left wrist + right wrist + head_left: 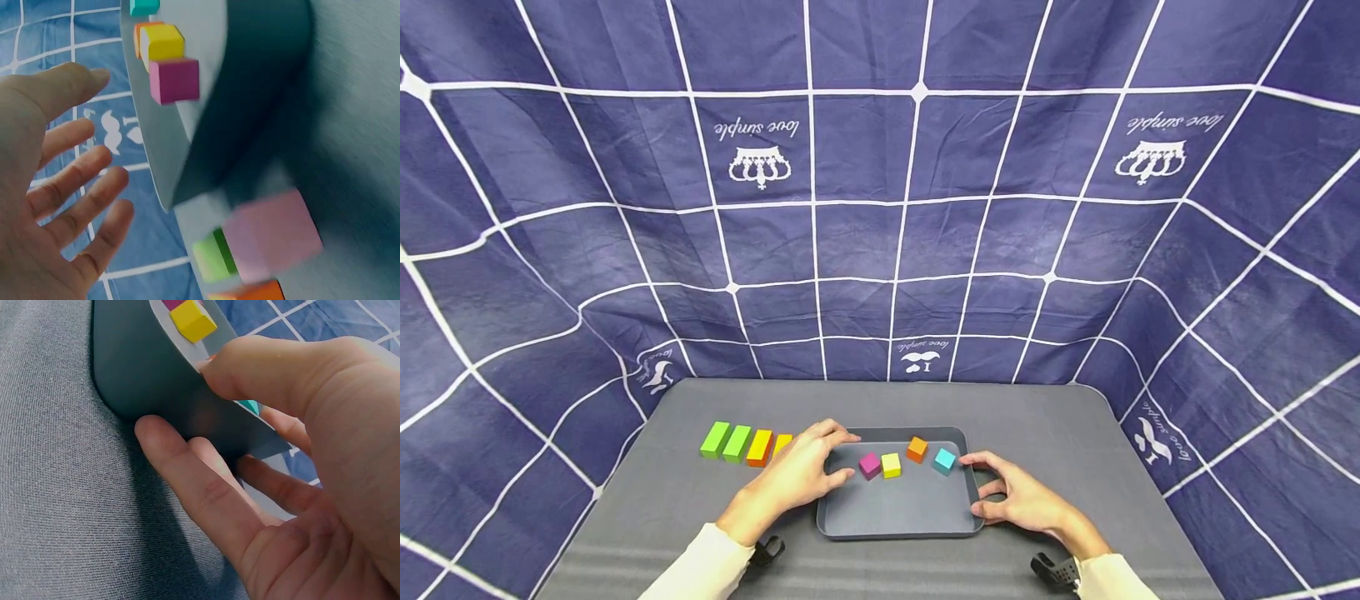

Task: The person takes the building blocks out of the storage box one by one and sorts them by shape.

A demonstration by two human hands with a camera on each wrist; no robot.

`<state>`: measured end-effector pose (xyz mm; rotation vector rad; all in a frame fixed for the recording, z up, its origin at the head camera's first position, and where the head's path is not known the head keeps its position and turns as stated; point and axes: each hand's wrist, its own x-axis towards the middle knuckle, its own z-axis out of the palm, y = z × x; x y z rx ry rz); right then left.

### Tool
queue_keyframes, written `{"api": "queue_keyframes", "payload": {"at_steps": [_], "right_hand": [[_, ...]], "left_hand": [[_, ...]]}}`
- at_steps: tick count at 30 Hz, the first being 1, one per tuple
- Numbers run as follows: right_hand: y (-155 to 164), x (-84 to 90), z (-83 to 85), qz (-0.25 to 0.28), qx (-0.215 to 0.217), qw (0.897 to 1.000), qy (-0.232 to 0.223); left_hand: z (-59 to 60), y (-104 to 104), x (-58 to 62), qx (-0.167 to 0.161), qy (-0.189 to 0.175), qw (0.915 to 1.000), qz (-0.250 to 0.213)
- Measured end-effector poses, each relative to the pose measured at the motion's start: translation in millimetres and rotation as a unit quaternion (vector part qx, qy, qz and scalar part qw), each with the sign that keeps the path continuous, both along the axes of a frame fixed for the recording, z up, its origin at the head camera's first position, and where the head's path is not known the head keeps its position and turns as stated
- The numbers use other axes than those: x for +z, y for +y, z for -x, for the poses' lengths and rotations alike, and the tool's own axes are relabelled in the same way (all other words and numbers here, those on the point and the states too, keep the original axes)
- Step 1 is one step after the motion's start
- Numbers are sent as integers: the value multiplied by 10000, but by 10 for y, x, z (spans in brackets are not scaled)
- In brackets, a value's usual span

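Note:
A dark grey tray (895, 510) lies on the grey table and holds a magenta cube (869, 465), a yellow cube (891, 464), an orange cube (917, 448) and a cyan cube (945, 459). My left hand (848, 455) hovers over the tray's left rim with its fingers spread and holds nothing. In the left wrist view the left hand (103, 125) is open beside the magenta cube (175, 79) and yellow cube (164, 42). My right hand (976, 477) grips the right rim. In the right wrist view the right hand (178, 397) has its thumb over the tray (144, 369) rim and its fingers against the outer wall.
A row of long blocks lies left of the tray: two green blocks (726, 441), an orange one (760, 447) and a yellow one (782, 442) partly behind my left hand. A blurred pink block (272, 234) shows near them. A navy gridded cloth (880, 208) surrounds the table.

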<state>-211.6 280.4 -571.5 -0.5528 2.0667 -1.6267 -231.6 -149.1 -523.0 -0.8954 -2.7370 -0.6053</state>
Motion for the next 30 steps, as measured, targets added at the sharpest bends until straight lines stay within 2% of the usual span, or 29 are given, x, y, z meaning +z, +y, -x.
{"api": "queue_keyframes", "payload": {"at_steps": [10, 19, 24, 29, 30], "right_hand": [[13, -25, -11, 86, -9, 9999, -87], [6, -30, -12, 41, -11, 10000, -41], [2, -41, -12, 39, -15, 10000, -17], [1, -27, 0, 42, -42, 10000, -53], [2, -25, 2, 39, -47, 10000, -58]], "left_hand": [[161, 330, -4, -214, -715, 9972, 82], [229, 435, -110, -218, -1056, 9940, 192], [249, 444, -159, -255, -996, 9946, 125], [267, 433, -177, -431, -676, 9968, -37], [296, 411, -226, -501, -541, 9973, -60]]}}
